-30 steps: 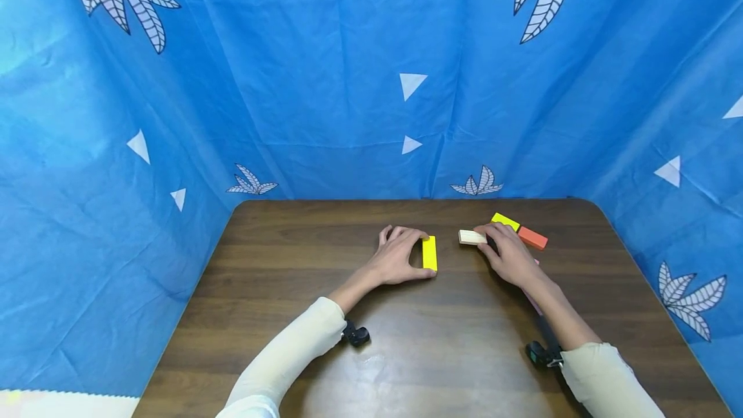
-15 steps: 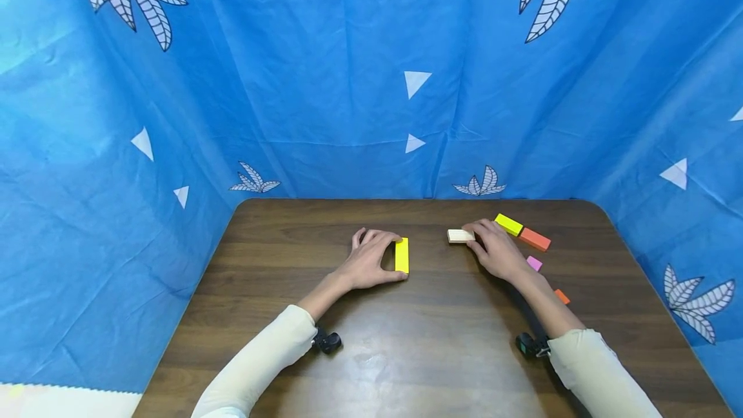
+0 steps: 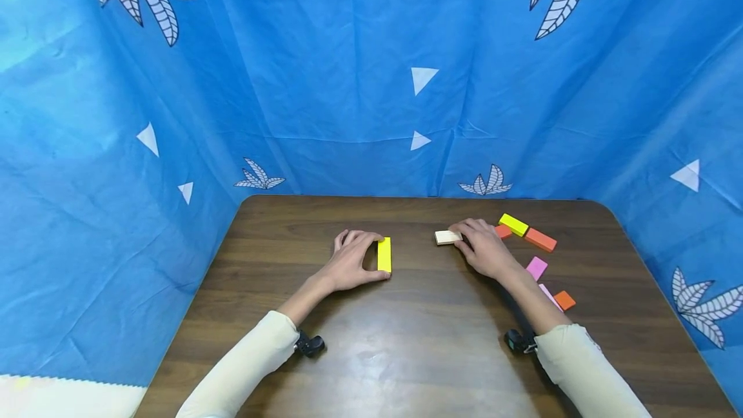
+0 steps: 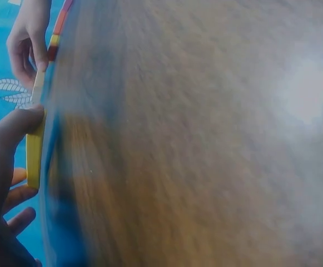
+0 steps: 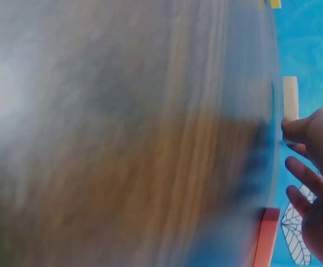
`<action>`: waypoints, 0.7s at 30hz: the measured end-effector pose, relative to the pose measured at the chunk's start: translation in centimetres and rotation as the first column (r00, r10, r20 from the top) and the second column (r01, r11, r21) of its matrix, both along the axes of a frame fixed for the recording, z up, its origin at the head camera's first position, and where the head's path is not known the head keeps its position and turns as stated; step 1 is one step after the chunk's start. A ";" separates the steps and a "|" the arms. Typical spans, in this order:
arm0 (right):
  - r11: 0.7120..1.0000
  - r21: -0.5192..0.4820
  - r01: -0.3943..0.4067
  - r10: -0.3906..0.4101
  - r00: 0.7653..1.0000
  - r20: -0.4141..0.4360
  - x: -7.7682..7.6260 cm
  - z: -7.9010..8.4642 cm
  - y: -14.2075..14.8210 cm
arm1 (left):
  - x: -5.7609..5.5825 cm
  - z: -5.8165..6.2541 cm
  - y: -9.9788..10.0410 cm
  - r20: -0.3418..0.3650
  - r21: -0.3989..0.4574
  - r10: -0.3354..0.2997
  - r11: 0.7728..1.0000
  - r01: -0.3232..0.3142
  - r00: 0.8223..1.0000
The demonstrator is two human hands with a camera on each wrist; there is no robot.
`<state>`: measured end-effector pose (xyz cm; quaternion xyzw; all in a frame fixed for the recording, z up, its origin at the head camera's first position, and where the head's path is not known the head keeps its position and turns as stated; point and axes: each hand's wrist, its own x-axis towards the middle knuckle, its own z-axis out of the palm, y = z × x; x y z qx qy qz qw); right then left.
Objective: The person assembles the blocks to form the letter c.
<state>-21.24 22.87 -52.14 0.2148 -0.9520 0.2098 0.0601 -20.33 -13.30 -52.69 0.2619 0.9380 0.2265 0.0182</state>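
1. Blue cloth (image 3: pixel 360 102), printed with pale leaves and white triangles, hangs behind and on both sides of a dark wood-grained desk (image 3: pixel 429 347), which reflects light nearer the person than either grip.
2. On the left grip (image 3: pixel 351 263): thumb and a finger pinch the yellow block (image 3: pixel 384 255) by its two ends, the block lying just to the right of the palm with its long side pointing away from the person. The other fingers are spread past its far end.
3. On the right grip (image 3: pixel 484 250): thumb and fingers pinch the right end of a pale wooden block (image 3: pixel 444 237), whose free end points left, toward the other grip. Bare desk separates the two held blocks.
4. Just beyond and right of the right grip sit a red-orange block (image 3: pixel 503 231), partly hidden by the fingers, a second yellow block (image 3: pixel 513 224) and a coral block (image 3: pixel 541 239), set close together in a bent row.
5. Nearer the person than the right grip, beside its forearm, are a pink block (image 3: pixel 536 267), a light pink block (image 3: pixel 550 296) partly covered by the arm, and an orange block (image 3: pixel 564 300).
6. Behind each grip, a small black camera (image 3: pixel 311 346) is worn at the wrist, next to a cream sleeve (image 3: pixel 249 357).
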 end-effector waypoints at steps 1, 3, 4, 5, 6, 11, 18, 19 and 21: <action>1.000 -0.005 -0.001 0.001 1.000 0.006 0.0 0.0 -0.2 | 0.1 0.0 -0.2 0.009 0.003 -0.002 1.000 0.002 1.000; 1.000 -0.010 -0.006 0.006 1.000 0.014 -0.1 0.0 -0.6 | 0.2 -0.1 -0.4 0.024 0.011 -0.012 1.000 0.012 1.000; 1.000 -0.011 -0.010 0.010 1.000 0.016 -0.2 0.0 -0.8 | 0.3 -0.2 -0.5 0.031 0.014 -0.016 1.000 0.016 0.999; 1.000 -0.011 -0.013 0.013 1.000 0.019 -0.2 0.0 -0.9 | 0.3 -0.3 -0.7 0.038 0.016 -0.019 1.000 0.018 0.999; 1.000 -0.010 -0.017 0.017 1.000 0.021 -0.3 0.0 -1.1 | 0.3 -0.3 -0.8 0.042 0.018 -0.020 1.000 0.020 0.999; 0.999 -0.014 -0.038 0.038 0.999 0.039 -0.8 0.0 -1.7 | 0.3 -0.5 -1.1 0.044 0.021 -0.022 1.000 0.021 0.999; 0.995 -0.086 -0.049 0.055 0.996 0.063 -1.4 -0.2 -2.9 | 0.1 -0.4 -1.2 0.047 0.015 -0.035 0.999 0.035 0.998; 0.994 -0.093 -0.049 0.056 0.996 0.067 -1.5 -0.2 -3.1 | 0.1 -0.4 -1.2 0.048 0.012 -0.036 0.999 0.035 0.998; 0.993 -0.102 -0.051 0.059 0.996 0.072 -1.7 -0.3 -3.5 | 0.1 -0.4 -1.2 0.052 0.009 -0.035 0.999 0.035 0.998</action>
